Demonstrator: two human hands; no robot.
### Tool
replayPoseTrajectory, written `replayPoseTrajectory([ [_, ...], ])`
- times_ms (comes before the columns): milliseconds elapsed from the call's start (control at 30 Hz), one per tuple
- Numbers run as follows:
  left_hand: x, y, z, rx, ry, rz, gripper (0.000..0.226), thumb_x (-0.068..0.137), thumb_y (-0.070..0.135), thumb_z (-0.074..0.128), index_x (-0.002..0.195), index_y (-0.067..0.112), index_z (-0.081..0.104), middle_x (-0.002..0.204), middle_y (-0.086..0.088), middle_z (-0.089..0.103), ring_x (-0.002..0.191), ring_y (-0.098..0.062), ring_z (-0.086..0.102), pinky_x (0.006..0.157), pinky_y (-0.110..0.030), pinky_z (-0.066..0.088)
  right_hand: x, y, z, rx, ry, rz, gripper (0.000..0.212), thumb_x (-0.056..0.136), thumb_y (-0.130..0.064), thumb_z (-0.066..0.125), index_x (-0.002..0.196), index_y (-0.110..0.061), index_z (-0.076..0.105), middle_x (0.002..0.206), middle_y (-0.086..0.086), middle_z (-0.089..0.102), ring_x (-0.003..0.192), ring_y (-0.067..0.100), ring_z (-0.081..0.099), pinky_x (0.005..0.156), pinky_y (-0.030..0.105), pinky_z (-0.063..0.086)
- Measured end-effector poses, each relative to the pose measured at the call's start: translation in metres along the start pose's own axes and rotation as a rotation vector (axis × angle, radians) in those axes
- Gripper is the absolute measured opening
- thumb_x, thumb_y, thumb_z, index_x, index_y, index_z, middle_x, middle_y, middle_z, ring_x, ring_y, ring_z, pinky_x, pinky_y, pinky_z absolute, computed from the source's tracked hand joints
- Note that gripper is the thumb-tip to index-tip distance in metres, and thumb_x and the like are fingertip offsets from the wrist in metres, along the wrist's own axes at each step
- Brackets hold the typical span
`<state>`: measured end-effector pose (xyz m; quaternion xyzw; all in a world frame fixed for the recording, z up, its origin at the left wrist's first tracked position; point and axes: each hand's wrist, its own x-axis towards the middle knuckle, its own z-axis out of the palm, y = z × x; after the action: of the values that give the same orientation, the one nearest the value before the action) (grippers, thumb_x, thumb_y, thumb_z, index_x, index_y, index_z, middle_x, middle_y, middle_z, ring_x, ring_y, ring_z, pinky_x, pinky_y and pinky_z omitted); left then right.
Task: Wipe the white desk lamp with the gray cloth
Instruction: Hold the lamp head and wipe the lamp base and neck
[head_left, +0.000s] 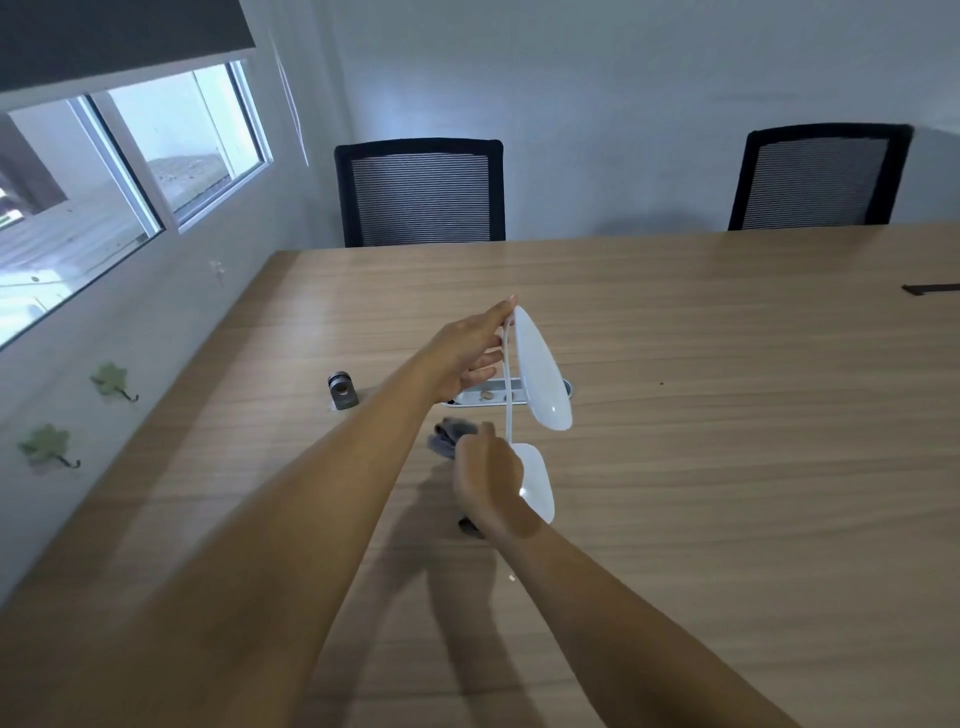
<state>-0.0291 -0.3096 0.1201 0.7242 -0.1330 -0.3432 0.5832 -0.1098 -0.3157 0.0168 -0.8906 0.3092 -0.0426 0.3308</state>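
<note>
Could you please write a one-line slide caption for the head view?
Left hand steadies white desk lamp head; right hand holds gray cloth near its neck.

Dim, bluish daylight enters through the sliding glass window (130, 171) at left; soft arm shadows fall across the light wooden table (727, 415); forearms blur, edges bow.

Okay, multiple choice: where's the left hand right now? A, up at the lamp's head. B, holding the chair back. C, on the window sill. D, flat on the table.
A: the left hand reaches up with its fingers against the back edge of the white desk lamp head, while the right hand holds the gray cloth low by the base.
</note>
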Motion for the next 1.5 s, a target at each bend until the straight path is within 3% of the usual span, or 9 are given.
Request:
replayPoseTrajectory([
  [133, 0.001, 0.0, 0.0, -0.004, 0.008, 0.001, 0.031, 0.085, 0.056, 0.058, 0.094, 0.026, 0.063, 0.126, -0.007, 0.062, 0.118, -0.023, 0.06, 0.108, -0.039, 0.044, -0.001, 0.006, 0.0, -0.175, -0.014, -0.115, 0.023, 0.093, -0.006, 0.043, 0.109, 0.002, 0.057, 0.115, 0.023, 0.061, 0.104, 0.038, 0.058, 0.07, 0.037, 0.038],
  [233, 0.002, 0.0, 0.0, -0.002, 0.009, 0.0, 0.031, 0.086, 0.055, 0.058, 0.094, 0.026, 0.062, 0.127, -0.008, 0.061, 0.118, -0.024, 0.06, 0.107, -0.039, 0.045, -0.007, -0.004, 0.004, -0.31, -0.255, -0.192, 0.025, 0.092, -0.003, 0.047, 0.113, 0.002, 0.059, 0.118, 0.021, 0.063, 0.108, 0.036, 0.061, 0.075, 0.036, 0.044],
  [367, 0.002, 0.001, 0.0, 0.0, 0.002, -0.004, 0.031, 0.085, 0.055, 0.059, 0.093, 0.026, 0.062, 0.128, -0.009, 0.061, 0.118, -0.024, 0.06, 0.107, -0.039, 0.045, -0.007, -0.007, -0.006, -0.335, -0.098, -0.238, 0.024, 0.093, -0.002, 0.046, 0.113, 0.003, 0.059, 0.12, 0.019, 0.059, 0.108, 0.034, 0.061, 0.084, 0.038, 0.05],
  [567, 0.003, 0.002, 0.0, -0.007, 0.002, -0.013, 0.032, 0.085, 0.055, 0.059, 0.095, 0.024, 0.062, 0.124, -0.007, 0.062, 0.117, -0.023, 0.06, 0.107, -0.037, 0.044, -0.002, 0.023, -0.018, -0.248, -0.176, -0.197, 0.022, 0.091, -0.004, 0.045, 0.104, 0.002, 0.062, 0.106, 0.023, 0.065, 0.1, 0.036, 0.062, 0.072, 0.034, 0.042],
  [700, 0.004, 0.002, 0.002, -0.014, -0.009, -0.019, 0.031, 0.086, 0.055, 0.058, 0.093, 0.025, 0.061, 0.117, -0.005, 0.061, 0.113, -0.022, 0.06, 0.106, -0.036, 0.044, 0.003, 0.037, -0.022, -0.242, -0.327, -0.345, 0.008, 0.069, -0.019, 0.055, 0.065, -0.015, 0.061, 0.062, 0.004, 0.059, 0.074, 0.027, 0.063, 0.065, 0.029, 0.052],
  [900, 0.002, 0.002, 0.004, -0.008, 0.0, -0.024, 0.032, 0.086, 0.056, 0.057, 0.093, 0.026, 0.06, 0.118, -0.005, 0.06, 0.114, -0.022, 0.059, 0.103, -0.034, 0.045, 0.025, 0.087, -0.081, 0.045, -0.361, -0.159, 0.014, 0.075, -0.014, 0.068, 0.069, -0.002, 0.064, 0.07, 0.007, 0.055, 0.071, 0.015, 0.051, 0.062, 0.029, 0.034],
  [1133, 0.001, 0.001, 0.002, -0.004, 0.011, -0.02, 0.029, 0.086, 0.057, 0.057, 0.091, 0.028, 0.06, 0.116, -0.004, 0.06, 0.112, -0.023, 0.059, 0.105, -0.036, 0.046, 0.036, 0.117, -0.102, 0.11, -0.001, 0.171, 0.033, 0.076, -0.006, 0.057, 0.048, -0.018, 0.046, 0.055, 0.004, 0.049, 0.062, 0.023, 0.049, 0.044, 0.026, 0.031],
  [1300, 0.002, -0.001, 0.002, -0.006, 0.006, -0.015, 0.034, 0.085, 0.058, 0.056, 0.098, 0.027, 0.062, 0.124, -0.005, 0.062, 0.116, -0.021, 0.06, 0.106, -0.036, 0.044, 0.038, 0.087, -0.062, 0.546, -0.186, 0.277, 0.015, 0.076, -0.01, 0.07, 0.089, -0.003, 0.071, 0.101, 0.021, 0.073, 0.085, 0.025, 0.065, 0.084, 0.041, 0.058],
  [1500, 0.003, -0.001, 0.002, -0.005, 0.001, -0.011, 0.033, 0.085, 0.057, 0.057, 0.097, 0.026, 0.062, 0.127, -0.009, 0.061, 0.118, -0.023, 0.06, 0.107, -0.037, 0.044, 0.032, 0.096, -0.055, 0.212, 0.1, 0.235, 0.011, 0.079, -0.007, 0.055, 0.069, -0.009, 0.06, 0.072, 0.008, 0.056, 0.078, 0.033, 0.061, 0.05, 0.024, 0.034],
])
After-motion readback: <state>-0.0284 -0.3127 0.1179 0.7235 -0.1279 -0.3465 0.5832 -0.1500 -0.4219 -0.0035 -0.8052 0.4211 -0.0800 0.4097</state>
